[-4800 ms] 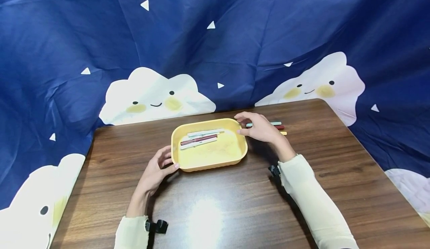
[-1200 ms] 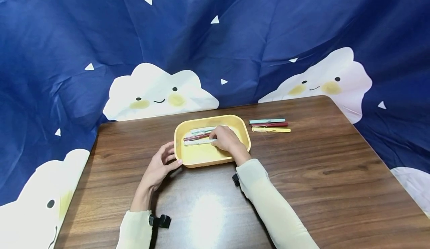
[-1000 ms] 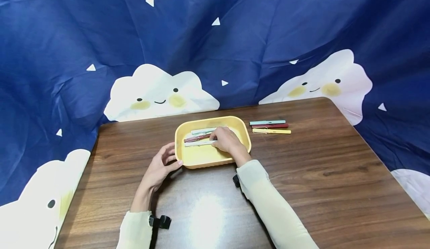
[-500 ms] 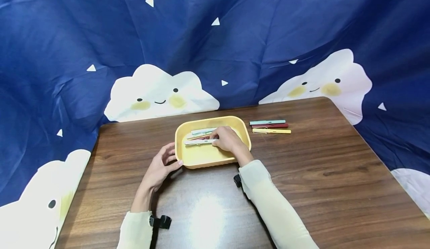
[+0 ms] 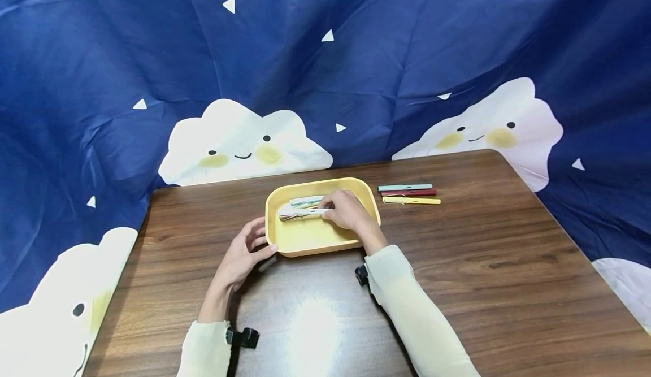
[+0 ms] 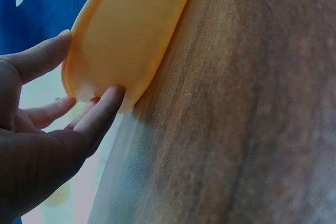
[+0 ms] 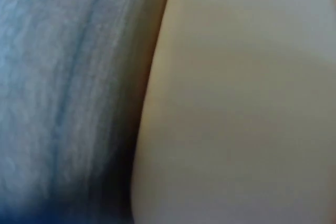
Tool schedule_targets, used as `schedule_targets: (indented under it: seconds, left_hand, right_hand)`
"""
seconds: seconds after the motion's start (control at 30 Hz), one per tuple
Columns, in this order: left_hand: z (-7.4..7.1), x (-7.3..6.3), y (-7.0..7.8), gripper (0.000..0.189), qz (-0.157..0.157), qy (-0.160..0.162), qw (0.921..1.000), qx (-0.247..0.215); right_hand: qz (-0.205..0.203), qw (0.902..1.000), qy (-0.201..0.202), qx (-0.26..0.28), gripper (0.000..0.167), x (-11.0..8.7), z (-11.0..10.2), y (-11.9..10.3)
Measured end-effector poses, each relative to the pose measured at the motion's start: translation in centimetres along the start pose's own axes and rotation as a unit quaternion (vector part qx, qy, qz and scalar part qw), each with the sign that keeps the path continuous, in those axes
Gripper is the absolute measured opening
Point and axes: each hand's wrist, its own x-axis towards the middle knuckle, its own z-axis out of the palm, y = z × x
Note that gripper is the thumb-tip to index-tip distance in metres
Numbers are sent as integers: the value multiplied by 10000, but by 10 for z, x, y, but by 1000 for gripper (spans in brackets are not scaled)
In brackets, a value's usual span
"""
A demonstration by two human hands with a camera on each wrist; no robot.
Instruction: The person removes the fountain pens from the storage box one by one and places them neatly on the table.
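My right hand (image 5: 347,212) reaches into the yellow tray (image 5: 315,251) and pinches a white pen (image 5: 307,212) near its right end. Just under and beside that pen, another pen is partly covered. A pale mint pen (image 5: 305,200) lies behind it, with a yellowish strip in between; their right ends are hidden by my hand. At the tray's left end, my left hand (image 5: 240,257) touches the rim and outer wall with spread fingers. In the left wrist view, the fingertips (image 6: 116,94) rest against the orange-looking tray wall (image 6: 126,35). The right wrist view is blurred, without fingers or pens.
To the right of the tray, a light blue pen (image 5: 405,187), a dark red pen (image 5: 422,193) and a yellow pen (image 5: 413,200) lie side by side on the wooden table (image 5: 488,286). A blue cloth (image 5: 305,72) with cloud prints hangs behind the table.
Over the last second, the white pen has shifted slightly in my right hand, and the dark red pen beside it is now mostly covered. Earlier, that hand was at the tray's right rim. Left hand stays.
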Motion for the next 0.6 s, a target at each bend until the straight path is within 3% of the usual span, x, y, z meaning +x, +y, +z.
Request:
schedule_targets:
  seconds: [0.3, 0.6]
  left_hand:
    - [0, -1, -1, 74, -39, 5, 10000, -32]
    - [-1, -1, -1, 73, 20, 18, 10000, 22]
  right_hand:
    - [-41, 9994, 106, 313, 8, -10, -13, -5]
    - [-148, 9991, 320, 231, 11, -15, -23, -3]
